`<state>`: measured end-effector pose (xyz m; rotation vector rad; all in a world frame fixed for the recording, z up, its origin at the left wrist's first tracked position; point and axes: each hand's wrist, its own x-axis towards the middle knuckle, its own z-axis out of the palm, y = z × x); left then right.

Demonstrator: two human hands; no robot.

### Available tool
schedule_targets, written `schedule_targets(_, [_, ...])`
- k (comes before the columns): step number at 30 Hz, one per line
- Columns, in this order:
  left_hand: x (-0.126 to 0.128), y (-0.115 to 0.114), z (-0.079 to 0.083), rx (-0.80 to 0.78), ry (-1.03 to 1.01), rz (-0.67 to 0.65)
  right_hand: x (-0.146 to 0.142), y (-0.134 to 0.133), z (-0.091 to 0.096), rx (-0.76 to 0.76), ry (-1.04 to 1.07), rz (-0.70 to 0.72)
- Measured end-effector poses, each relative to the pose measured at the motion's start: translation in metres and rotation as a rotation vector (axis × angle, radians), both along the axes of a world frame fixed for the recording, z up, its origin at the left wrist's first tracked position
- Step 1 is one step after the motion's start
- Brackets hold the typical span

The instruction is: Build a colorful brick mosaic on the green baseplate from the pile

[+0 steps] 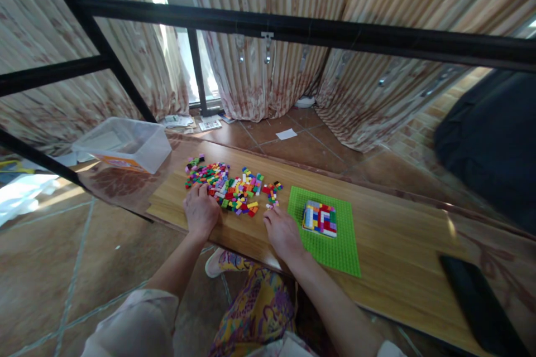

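Loose toy building bricks (237,189) in many colours lie in a spread-out pile on the wooden board. My left hand (201,212) rests at the near left edge of this pile, fingers bent down among the bricks; what its fingertips hold is hidden. Between the pile and the green baseplate (347,251) is my right hand (282,231), its fingers curled together beside a few small bricks (272,194). Whatever is in that pinch is too small to make out. A flat, multicoloured block of joined bricks (320,218) sits on the baseplate.
A clear plastic box (129,142) with an orange label stands at the board's left end. On the right lies a black phone-like slab (481,301). A black metal frame (293,30) crosses in front of curtains (276,78). Papers (287,134) lie on the tiled floor.
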<state>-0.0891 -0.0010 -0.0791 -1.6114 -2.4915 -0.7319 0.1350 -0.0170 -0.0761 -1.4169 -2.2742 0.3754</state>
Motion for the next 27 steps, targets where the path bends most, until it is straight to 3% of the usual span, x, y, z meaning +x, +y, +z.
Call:
schedule_targets(6, [-0.001,0.000,-0.001,0.008,0.023,0.005,0.013,-0.025,0.023,-0.095,0.319,-0.054])
schedule_targets(9, [-0.002,0.001,0.000,0.017,0.015,0.000,0.037,-0.038,0.037,-0.098,0.481,-0.118])
schedule_targets(12, [-0.002,0.001,0.001,0.023,0.005,-0.008,0.074,-0.045,0.043,-0.076,0.568,-0.284])
schedule_targets(18, [-0.003,0.002,0.002,0.024,-0.002,-0.006,0.150,-0.025,0.025,-0.022,0.751,-0.657])
schedule_targets(22, [-0.004,0.003,0.000,0.012,0.024,-0.007,0.166,-0.002,0.006,-0.094,0.884,-0.686])
schedule_targets(27, [-0.006,0.005,0.001,0.007,0.048,-0.017,0.158,0.016,-0.002,-0.195,0.941,-0.640])
